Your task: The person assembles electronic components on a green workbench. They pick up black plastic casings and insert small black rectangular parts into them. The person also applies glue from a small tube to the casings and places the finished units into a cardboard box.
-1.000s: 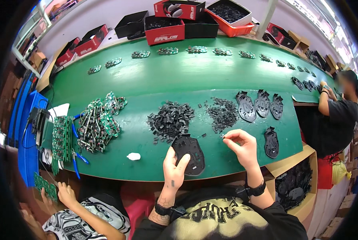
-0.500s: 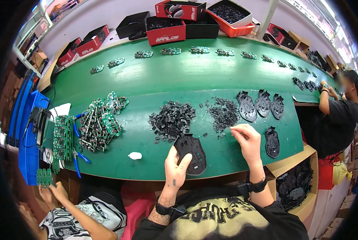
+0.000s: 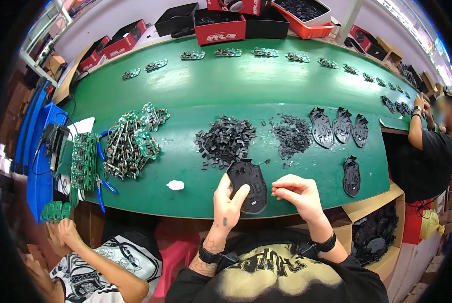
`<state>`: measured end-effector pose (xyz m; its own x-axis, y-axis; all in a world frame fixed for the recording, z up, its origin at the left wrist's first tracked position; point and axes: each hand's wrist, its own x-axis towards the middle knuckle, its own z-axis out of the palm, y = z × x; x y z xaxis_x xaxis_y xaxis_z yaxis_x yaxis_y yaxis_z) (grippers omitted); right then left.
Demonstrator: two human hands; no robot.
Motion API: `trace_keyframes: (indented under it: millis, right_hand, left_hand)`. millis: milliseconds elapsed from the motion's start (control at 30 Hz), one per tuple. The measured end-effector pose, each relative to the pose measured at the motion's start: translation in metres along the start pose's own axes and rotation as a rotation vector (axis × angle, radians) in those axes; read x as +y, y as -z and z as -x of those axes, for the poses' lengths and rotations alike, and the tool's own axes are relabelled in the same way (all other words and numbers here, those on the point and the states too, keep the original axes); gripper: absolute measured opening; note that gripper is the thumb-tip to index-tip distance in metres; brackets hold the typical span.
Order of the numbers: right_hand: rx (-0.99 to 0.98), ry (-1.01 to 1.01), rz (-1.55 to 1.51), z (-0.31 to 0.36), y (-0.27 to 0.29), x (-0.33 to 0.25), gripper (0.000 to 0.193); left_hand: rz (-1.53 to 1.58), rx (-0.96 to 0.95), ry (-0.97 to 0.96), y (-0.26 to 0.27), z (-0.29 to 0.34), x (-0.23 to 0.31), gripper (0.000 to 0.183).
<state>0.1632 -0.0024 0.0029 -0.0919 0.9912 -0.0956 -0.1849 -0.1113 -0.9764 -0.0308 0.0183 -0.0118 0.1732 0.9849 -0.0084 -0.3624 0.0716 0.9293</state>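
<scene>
My left hand [image 3: 226,206] grips a black computer mouse base shell [image 3: 253,188] by its left side, thumb across its inner face. Just right of that shell is my right hand [image 3: 301,198], thumb and fingertips pinched together; whatever they hold is too small to make out. Beyond the shell lies a heap of small black rectangular pieces [image 3: 226,141]. A pile of finer black parts [image 3: 292,136] sits to its right. Several more mouse shells stand in a row [image 3: 322,130], and one shell [image 3: 351,177] rests nearer, to the right of my right hand.
Green circuit boards [image 3: 130,146] are heaped at left beside blue-handled pliers [image 3: 100,194]. A white object [image 3: 175,185] lies on the green bench [image 3: 195,197]. An open carton [image 3: 377,235] of black shells stands at right. Co-workers sit left and right.
My right hand has come from beside the finer pile, left and nearer, to the held shell's right edge. The view has tilted a little. The left co-worker's hands have shifted around circuit boards.
</scene>
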Motion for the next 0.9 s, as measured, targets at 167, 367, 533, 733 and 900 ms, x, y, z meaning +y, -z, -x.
trace_keyframes:
  millis: [167, 367, 533, 733, 900]
  right_hand:
    - [-0.029, 0.074, 0.104, 0.000, -0.005, 0.006, 0.016]
    - [-0.017, 0.143, 0.311, 0.002, -0.009, -0.006, 0.013]
    - [0.001, 0.065, 0.282, 0.002, -0.012, -0.016, 0.012]
    - [-0.066, 0.377, 0.549, -0.001, -0.014, -0.012, 0.014]
    - [-0.057, 0.318, 0.569, -0.002, -0.020, -0.013, 0.015]
  left_hand:
    - [0.003, -0.002, 0.010, 0.001, 0.000, -0.001, 0.038]
    - [0.016, -0.004, 0.010, 0.001, 0.000, 0.000, 0.039]
    - [0.047, -0.001, 0.026, 0.003, 0.001, 0.001, 0.039]
    - [0.018, -0.008, 0.004, 0.001, 0.000, -0.001, 0.038]
    - [0.009, 0.006, -0.003, 0.002, 0.001, -0.001, 0.038]
